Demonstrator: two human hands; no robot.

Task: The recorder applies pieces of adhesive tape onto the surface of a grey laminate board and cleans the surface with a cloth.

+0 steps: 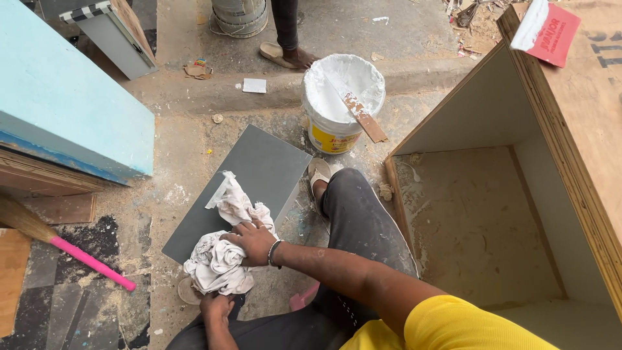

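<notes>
A grey rectangular board (259,170) lies on the dusty floor in front of me. A crumpled white cloth (220,262) rests on its near half. My right hand (254,241), with a dark band on the wrist, presses down on the cloth with curled fingers. My left hand (217,307) is at the board's near edge, just below the cloth. Its fingertips are hidden under the cloth, so what it grips is unclear. My knee in dark trousers (356,220) is raised to the right of the board.
A white bucket of white paste (338,110) with a wooden stirring stick (359,113) stands beyond the board. A large open plywood cabinet (492,214) lies at right, a light blue panel (58,97) at left, and a pink-handled broom (84,256) below it. Another person's foot (285,55) stands at the top.
</notes>
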